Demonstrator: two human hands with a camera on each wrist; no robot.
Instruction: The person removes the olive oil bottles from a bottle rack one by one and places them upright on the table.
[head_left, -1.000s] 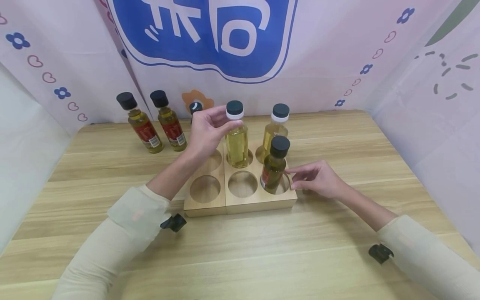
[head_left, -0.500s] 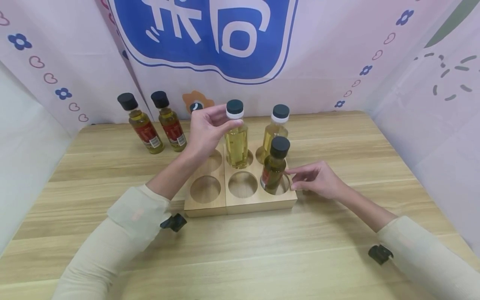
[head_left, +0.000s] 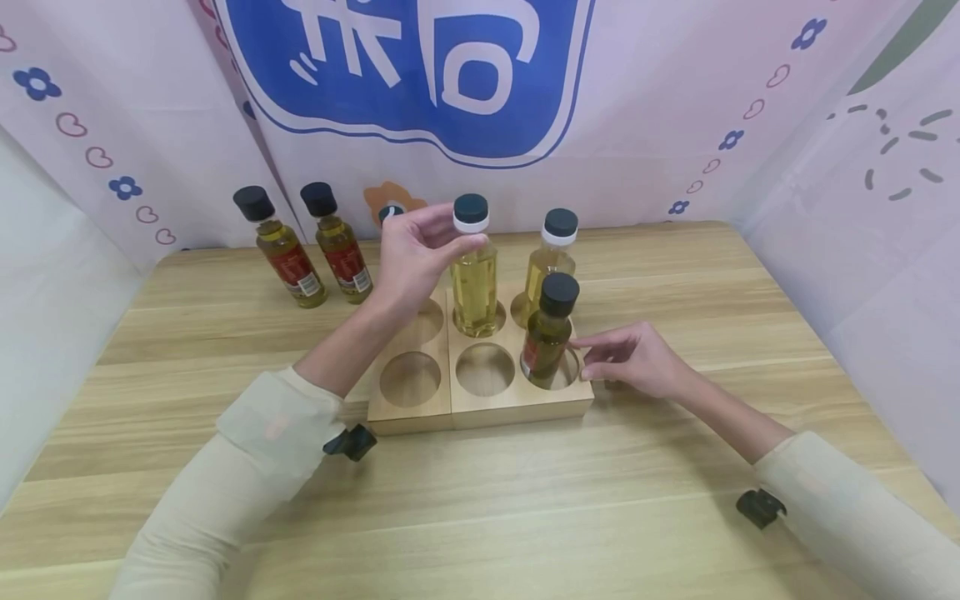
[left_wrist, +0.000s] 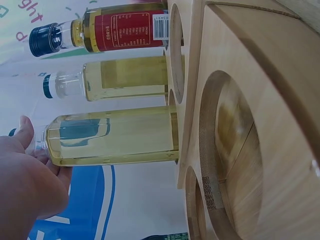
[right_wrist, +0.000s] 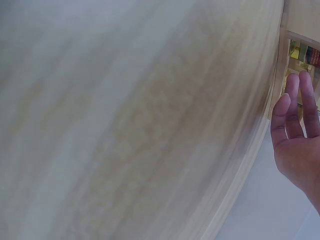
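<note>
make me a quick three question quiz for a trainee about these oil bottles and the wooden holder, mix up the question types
1. True or false: the left hand holds the clear bottle near its neck.
2. How many holes of the wooden holder have a bottle in them?
A. two
B. three
C. five
3. Fill in: the right hand rests beside the holder's ____ side, close to the red-labelled bottle.

Key
1. True; fingers pinch just below the cap.
2. B; the other three stand empty.
3. Right; its fingers are straight and grip nothing.
</note>
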